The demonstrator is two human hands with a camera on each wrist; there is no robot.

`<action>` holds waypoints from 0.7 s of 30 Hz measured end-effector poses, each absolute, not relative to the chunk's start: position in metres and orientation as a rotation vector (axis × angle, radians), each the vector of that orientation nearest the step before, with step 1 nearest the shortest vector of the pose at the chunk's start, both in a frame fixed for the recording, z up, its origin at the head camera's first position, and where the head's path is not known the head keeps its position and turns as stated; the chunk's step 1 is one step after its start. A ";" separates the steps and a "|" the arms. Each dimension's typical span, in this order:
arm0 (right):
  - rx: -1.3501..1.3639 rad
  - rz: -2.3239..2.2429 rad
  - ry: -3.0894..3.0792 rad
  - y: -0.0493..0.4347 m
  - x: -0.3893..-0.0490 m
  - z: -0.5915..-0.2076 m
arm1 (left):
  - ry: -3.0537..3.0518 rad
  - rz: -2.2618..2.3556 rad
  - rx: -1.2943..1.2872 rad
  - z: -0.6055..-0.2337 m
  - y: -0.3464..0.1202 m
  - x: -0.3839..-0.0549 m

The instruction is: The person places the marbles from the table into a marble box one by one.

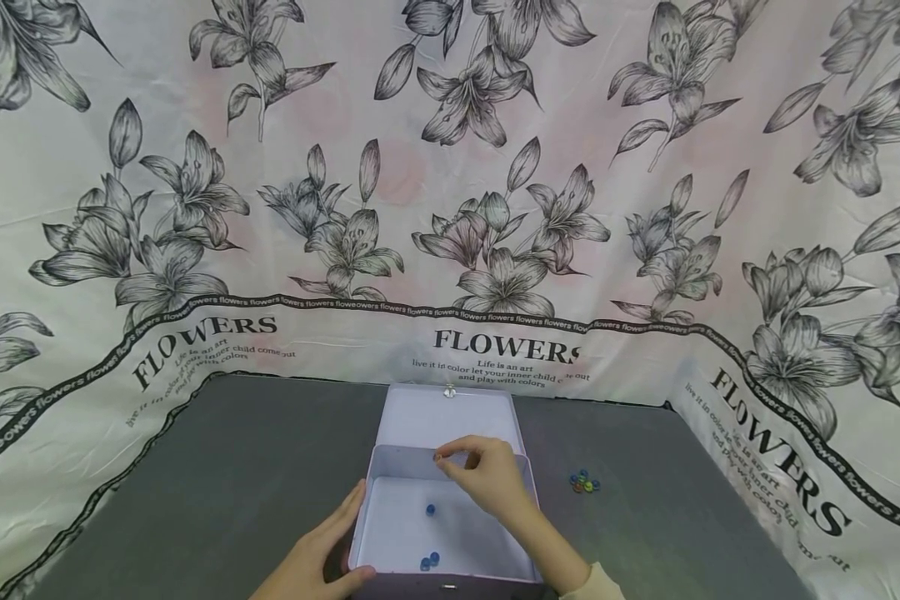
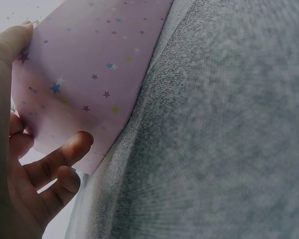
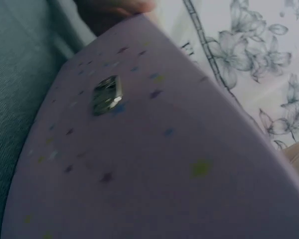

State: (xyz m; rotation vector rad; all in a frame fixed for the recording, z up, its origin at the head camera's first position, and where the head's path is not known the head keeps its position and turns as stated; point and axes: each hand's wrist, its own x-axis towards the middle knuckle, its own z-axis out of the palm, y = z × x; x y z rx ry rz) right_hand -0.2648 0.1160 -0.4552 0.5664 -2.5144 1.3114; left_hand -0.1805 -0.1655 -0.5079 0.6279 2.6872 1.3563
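Note:
A lidded box, pale purple with small stars outside and white inside, stands raised open. At its front left corner my left hand grips it, thumb at the front rim and fingers along the left wall. Above the inside of the box, my right hand pinches a small reddish-brown marble between thumb and fingertips. On the box floor lie blue marbles: one near the middle and a pair near the front wall. In the right wrist view, the box's front with its metal clasp fills most of the picture.
A small cluster of blue, green, yellow and reddish marbles lies on the grey cloth right of the box. The opened lid leans back toward a white curtain printed with flowers, which surrounds the table.

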 end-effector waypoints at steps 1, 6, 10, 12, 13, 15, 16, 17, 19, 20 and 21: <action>0.587 1.293 -2.530 0.116 -0.265 -0.457 | 2.690 1.356 0.629 -0.508 -0.166 -0.180; 0.659 1.202 -2.599 0.116 -0.266 -0.462 | 2.701 1.346 0.621 -0.508 -0.166 -0.180; 0.679 1.132 -2.709 0.116 -0.266 -0.468 | 2.694 1.336 0.610 -0.510 -0.167 -0.181; 0.689 1.083 -2.762 0.116 -0.267 -0.470 | 2.687 1.334 0.607 -0.510 -0.167 -0.180; 0.698 1.052 -2.784 0.116 -0.267 -0.472 | 2.684 1.334 0.611 -0.510 -0.167 -0.181; 0.736 0.993 -2.809 0.115 -0.268 -0.474 | 2.680 1.333 0.613 -0.509 -0.167 -0.181; 0.763 0.971 -2.817 0.115 -0.268 -0.474 | 2.681 1.332 0.618 -0.509 -0.167 -0.181; 0.786 0.943 -2.827 0.115 -0.268 -0.475 | 2.682 1.330 0.619 -0.509 -0.166 -0.181; 0.831 0.894 -2.836 0.115 -0.267 -0.476 | 2.687 1.329 0.628 -0.509 -0.167 -0.181; 0.851 0.874 -2.836 0.114 -0.267 -0.476 | 2.691 1.328 0.632 -0.509 -0.167 -0.182; 0.864 0.857 -2.839 0.114 -0.266 -0.476 | 2.693 1.327 0.636 -0.509 -0.167 -0.182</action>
